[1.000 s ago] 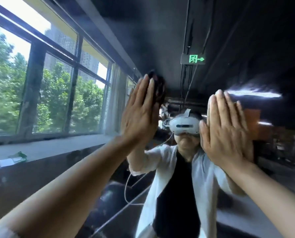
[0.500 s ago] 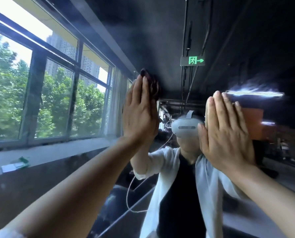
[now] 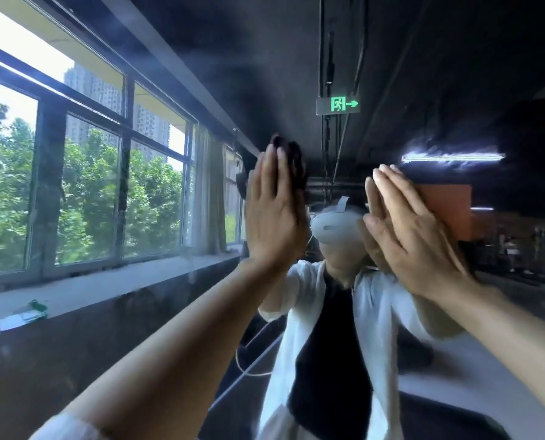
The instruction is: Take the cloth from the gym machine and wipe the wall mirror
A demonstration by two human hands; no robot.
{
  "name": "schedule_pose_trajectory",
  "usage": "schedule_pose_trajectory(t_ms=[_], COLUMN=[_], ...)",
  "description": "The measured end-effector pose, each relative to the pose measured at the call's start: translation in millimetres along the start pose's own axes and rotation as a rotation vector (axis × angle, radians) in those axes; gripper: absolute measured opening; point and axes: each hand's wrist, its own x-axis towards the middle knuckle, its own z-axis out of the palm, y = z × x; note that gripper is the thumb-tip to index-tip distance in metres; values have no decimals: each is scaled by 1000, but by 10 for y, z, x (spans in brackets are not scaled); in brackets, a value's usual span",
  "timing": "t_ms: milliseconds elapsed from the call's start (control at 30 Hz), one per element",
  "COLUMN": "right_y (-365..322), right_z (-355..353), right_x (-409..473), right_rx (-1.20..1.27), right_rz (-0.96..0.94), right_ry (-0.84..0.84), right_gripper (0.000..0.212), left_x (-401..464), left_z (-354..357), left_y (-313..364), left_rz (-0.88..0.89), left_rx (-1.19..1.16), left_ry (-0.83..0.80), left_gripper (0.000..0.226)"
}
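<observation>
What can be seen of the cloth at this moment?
Only a dark, crumpled edge of the cloth shows, sticking out above and to the right of the left hand's fingertips. It looks soft and bunched, dark brown or maroon. The left hand, fingers straight, presses it flat against the wall mirror at about head height. The rest is hidden behind the palm.

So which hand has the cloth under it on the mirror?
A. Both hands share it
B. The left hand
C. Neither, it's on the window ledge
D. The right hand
B. A dark cloth shows past the straight fingers of the left hand, which presses it flat to the mirror; the right hand lies flat on the glass with nothing under it.
</observation>
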Motion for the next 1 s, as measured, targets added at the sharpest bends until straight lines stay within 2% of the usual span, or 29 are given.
schedule_pose_trajectory(t_ms=[100,200,267,367,433,467,500,600,667,700,767,833,867,900,1000], right_y=[11,121,171,170,158,155,158,203,252,271,294,298,297,290,269], right_z=[-66,-116,-147,-125,-101,-101,-104,-153,-227,-277,-382,-448,-453,-447,-477], right_x=[-156,-428,-601,-692,-664,-655,-654,-658,-678,-711,-851,-1018,-1084,-1128,-1120], right_rx=[-3,-148,-247,-299,-308,-309,-305,-241,-178,-182,-249,-315,-337,-350,-323], right_rz=[71,55,11,-22,-12,-6,-2,-3,9,25,77,112,105,90,102], right_ry=[128,129,96,76,99,105,103,51,26,27,50,80,84,78,58], right_gripper=[56,52,51,52,50,49,48,47,47,47,46,45,44,42,40], left_x=[-471,-820,-761,-445,-339,-366,-450,-858,-883,-837,-672,-532,-542,-621,-1119], left_z=[181,112,22,-2,57,95,139,157,86,60,26,65,123,196,339], left_y=[504,373,90,-89,148,300,418,481,264,163,65,227,388,561,964], left_rz=[385,646,621,327,110,92,158,550,661,621,379,103,50,87,460], left_rx=[-33,19,62,71,58,47,30,30,52,69,96,63,40,24,-5], left_ry=[-160,-294,-276,-123,-37,-34,-65,-243,-279,-263,-182,-60,-43,-60,-227], left_gripper=[54,66,67,68,64,64,63,59,56,57,66,64,60,58,63])
